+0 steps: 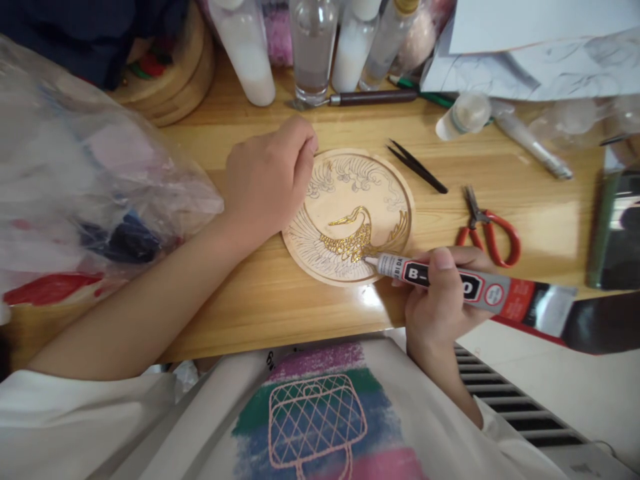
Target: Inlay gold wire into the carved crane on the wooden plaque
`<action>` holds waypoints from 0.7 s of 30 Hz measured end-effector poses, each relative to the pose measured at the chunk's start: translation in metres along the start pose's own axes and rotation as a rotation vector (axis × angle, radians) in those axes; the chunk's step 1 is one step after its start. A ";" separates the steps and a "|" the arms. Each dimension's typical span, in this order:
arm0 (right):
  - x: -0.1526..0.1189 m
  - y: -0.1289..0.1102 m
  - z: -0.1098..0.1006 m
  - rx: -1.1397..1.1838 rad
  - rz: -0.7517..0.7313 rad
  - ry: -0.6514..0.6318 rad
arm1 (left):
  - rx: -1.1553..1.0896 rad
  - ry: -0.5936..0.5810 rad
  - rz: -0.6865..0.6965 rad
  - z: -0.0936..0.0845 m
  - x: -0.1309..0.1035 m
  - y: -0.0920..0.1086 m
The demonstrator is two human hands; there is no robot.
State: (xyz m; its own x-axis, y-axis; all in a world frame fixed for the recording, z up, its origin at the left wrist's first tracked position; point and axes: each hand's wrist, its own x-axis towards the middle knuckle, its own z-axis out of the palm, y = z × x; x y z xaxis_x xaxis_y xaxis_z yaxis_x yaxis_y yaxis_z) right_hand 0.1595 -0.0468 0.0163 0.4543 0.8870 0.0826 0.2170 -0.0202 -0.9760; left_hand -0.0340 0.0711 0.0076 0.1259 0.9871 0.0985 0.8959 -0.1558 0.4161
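Right hand [440,293] grips a grey, black and red tube [493,292], its nozzle [371,260] at a bird design [353,240] on a round, pale wooden disc [345,200]. This lies flat on the glossy wooden tabletop [235,310], shiny gold lines tracing beak, neck and scale-like plumage, thin dark outlines other feathers. Left hand [270,173] curls at the disc's left edge; whether it grips, I cannot tell.

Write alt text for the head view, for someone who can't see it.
The right hand holds a tube, its nozzle at a bird partly outlined in gold on a round wooden disc. The left hand lies at the disc's left edge. Tweezers and pliers lie to the right, bottles beyond.
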 end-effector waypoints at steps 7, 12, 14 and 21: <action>0.001 0.002 0.002 0.083 -0.037 0.024 | 0.053 -0.033 -0.018 -0.004 -0.003 0.005; 0.001 0.004 0.001 0.101 -0.045 0.000 | 0.109 -0.051 -0.037 -0.004 -0.003 0.006; 0.001 0.004 0.000 0.094 -0.053 0.000 | 0.094 -0.044 -0.040 -0.003 -0.002 0.005; 0.000 0.003 0.000 0.086 -0.029 -0.009 | 0.086 -0.052 -0.046 -0.001 -0.001 0.005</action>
State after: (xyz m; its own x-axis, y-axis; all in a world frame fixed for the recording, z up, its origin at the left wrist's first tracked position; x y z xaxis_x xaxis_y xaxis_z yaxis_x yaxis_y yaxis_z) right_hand 0.1603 -0.0468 0.0135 0.4411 0.8907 0.1100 0.1553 0.0449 -0.9868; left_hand -0.0302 0.0698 0.0104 0.1036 0.9941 0.0324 0.9342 -0.1084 0.3399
